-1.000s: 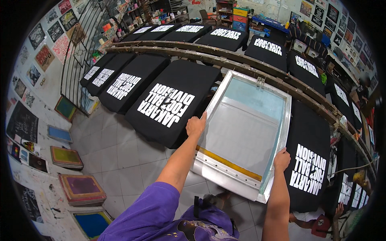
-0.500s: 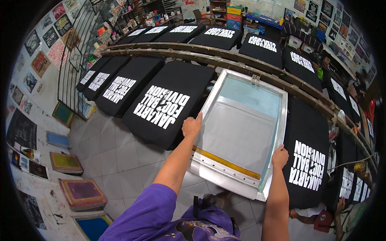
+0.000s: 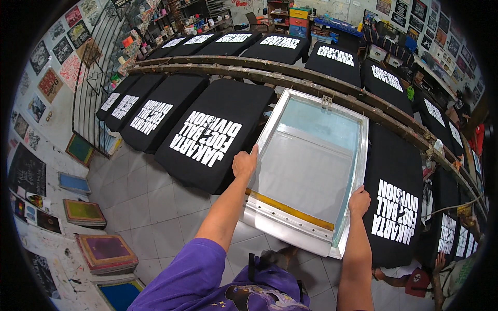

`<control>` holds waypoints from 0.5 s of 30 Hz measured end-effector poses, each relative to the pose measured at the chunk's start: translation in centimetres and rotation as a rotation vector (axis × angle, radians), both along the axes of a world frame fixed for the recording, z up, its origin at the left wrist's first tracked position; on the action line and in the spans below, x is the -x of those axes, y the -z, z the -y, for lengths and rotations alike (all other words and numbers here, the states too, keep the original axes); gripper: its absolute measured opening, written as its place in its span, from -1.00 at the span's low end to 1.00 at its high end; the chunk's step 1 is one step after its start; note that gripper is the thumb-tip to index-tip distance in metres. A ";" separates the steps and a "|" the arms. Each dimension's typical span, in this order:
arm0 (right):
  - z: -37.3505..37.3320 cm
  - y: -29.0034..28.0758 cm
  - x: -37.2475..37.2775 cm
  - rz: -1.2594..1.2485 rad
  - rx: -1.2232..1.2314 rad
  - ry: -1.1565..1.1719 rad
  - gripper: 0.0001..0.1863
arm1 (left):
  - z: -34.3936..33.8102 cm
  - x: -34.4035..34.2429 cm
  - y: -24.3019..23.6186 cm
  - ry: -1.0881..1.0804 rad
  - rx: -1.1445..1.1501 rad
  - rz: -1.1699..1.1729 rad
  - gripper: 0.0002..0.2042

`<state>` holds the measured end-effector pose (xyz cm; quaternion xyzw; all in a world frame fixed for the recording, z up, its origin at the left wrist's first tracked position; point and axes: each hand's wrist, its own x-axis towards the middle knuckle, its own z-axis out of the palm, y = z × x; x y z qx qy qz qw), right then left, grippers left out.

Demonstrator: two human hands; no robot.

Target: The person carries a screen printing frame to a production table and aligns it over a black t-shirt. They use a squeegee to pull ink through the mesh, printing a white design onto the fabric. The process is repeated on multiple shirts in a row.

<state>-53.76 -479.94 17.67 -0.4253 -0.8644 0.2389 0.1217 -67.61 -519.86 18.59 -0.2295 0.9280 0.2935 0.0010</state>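
Observation:
An aluminium-framed printing screen (image 3: 311, 140) lies between my hands, over a gap in the row of black shirts. Its mesh is pale grey, with a light blue band at the far end. Across its near end rests a squeegee (image 3: 288, 212) with a metal holder and an amber blade. My left hand (image 3: 245, 164) grips the frame's left side, fingers curled at the edge. On the right side, lower down, my right hand (image 3: 359, 201) is closed around the rim. What lies under the screen is hidden. Black shirts with white lettering flank it, one on the left (image 3: 233, 103) and one on the right (image 3: 397, 160).
A long rail (image 3: 233, 72) runs behind the screen, with more printed black shirts on boards along both sides. Several coloured screens (image 3: 106, 251) lean against the left wall. At lower right, another person's hand (image 3: 440, 262) touches a shirt board, near a red cap (image 3: 417, 282).

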 end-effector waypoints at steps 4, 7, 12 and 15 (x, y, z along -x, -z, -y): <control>-0.2 0.1 0.0 0.003 0.000 0.012 -0.40 | -0.2 0.1 -0.2 0.012 -0.010 0.009 -0.22; -0.2 0.1 0.1 0.016 -0.004 0.016 -0.40 | -0.1 0.1 -0.1 0.004 -0.020 0.007 -0.22; -0.1 -0.2 0.1 0.014 0.013 0.011 -0.39 | -0.2 0.2 0.0 -0.003 -0.012 0.006 -0.23; 0.0 -0.5 0.1 0.026 0.018 0.007 -0.39 | -0.1 0.2 0.0 0.000 -0.010 0.006 -0.23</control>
